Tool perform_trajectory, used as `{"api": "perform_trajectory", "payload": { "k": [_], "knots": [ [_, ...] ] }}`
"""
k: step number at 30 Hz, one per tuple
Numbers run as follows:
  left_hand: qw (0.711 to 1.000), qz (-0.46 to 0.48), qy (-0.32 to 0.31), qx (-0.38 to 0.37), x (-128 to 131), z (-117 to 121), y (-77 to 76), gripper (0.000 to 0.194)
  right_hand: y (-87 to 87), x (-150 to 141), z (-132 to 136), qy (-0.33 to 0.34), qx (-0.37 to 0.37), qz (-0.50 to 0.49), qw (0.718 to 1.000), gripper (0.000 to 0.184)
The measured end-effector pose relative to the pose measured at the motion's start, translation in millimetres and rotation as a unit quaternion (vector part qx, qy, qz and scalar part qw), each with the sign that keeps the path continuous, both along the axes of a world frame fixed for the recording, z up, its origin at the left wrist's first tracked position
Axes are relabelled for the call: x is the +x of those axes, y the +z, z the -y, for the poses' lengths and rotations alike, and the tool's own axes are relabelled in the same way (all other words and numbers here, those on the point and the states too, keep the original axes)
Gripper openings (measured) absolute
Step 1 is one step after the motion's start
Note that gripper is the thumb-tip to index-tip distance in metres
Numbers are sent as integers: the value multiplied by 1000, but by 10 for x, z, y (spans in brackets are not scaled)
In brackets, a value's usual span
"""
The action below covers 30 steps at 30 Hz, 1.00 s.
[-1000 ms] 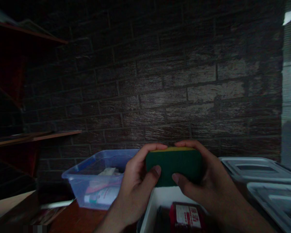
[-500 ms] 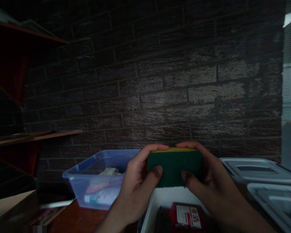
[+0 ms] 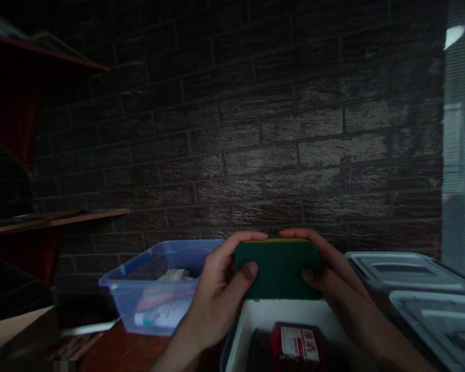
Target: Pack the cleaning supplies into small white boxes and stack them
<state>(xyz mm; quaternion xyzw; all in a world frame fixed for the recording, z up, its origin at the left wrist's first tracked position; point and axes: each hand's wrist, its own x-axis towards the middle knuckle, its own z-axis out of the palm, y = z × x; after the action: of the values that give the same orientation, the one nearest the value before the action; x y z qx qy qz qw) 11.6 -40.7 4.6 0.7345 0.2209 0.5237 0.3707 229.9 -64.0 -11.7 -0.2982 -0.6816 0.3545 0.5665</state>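
Observation:
Both of my hands hold a scouring sponge (image 3: 279, 271) up in front of me, its dark green face toward me and a thin yellow edge showing on top. My left hand (image 3: 219, 289) grips its left end, thumb on the green face and fingers over the top. At the right end, my right hand (image 3: 341, 289) grips it the same way, thumb near the edge. Just below is a white open container (image 3: 251, 312) with a red package (image 3: 298, 343) bearing a white label inside. Dark contents beside the package are hard to make out.
Left of my hands stands a translucent blue bin (image 3: 120, 294) holding a white tube and other items. Grey-lidded boxes (image 3: 414, 268) sit on the right. Wooden shelves (image 3: 93, 214) jut out at left, a cardboard box (image 3: 19, 325) below them. A dark brick wall (image 3: 244, 139) rises behind.
My right thumb has slid outward, toward the right end of the sponge's green face. The sponge remains in both hands at nearly the same place. The view has shifted slightly.

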Motion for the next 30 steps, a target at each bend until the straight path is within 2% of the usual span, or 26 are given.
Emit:
{"api": "perform_trajectory", "payload": {
  "k": [5, 9, 12, 17, 20, 23, 25, 27, 30],
  "knots": [
    [999, -35, 17, 22, -31, -31, -1, 29, -1, -69, -23, -8, 46, -7, 999, 45],
    [996, -75, 9, 37, -21, 9, -22, 30, -49, -61, 39, -51, 74, 3, 996, 47],
    [994, -106, -3, 40, 9, 36, -16, 33, -60, 38, 155, -89, 76, 55, 992, 47],
    [987, -157, -26, 38, 85, 6, -32, 36, 19, 280, 320, -101, 25, 205, 973, 34],
    [976, -214, -29, 39, 112, -58, -121, 34, 64, 370, 299, -91, 3, 307, 947, 30],
    [962, -267, -24, 52, 122, -141, -242, 34, 23, 414, 190, -66, -49, 385, 919, 27],
    [949, -306, -23, 65, 127, -196, -304, 32, -47, 436, 107, -48, -101, 399, 910, 34],
    [936, -344, -28, 70, 132, -246, -339, 29, -121, 458, 44, -37, -146, 380, 913, 41],
    [921, -385, -44, 48, 131, -298, -355, 28, -177, 476, 9, -26, -174, 383, 907, 36]
  ]
}}
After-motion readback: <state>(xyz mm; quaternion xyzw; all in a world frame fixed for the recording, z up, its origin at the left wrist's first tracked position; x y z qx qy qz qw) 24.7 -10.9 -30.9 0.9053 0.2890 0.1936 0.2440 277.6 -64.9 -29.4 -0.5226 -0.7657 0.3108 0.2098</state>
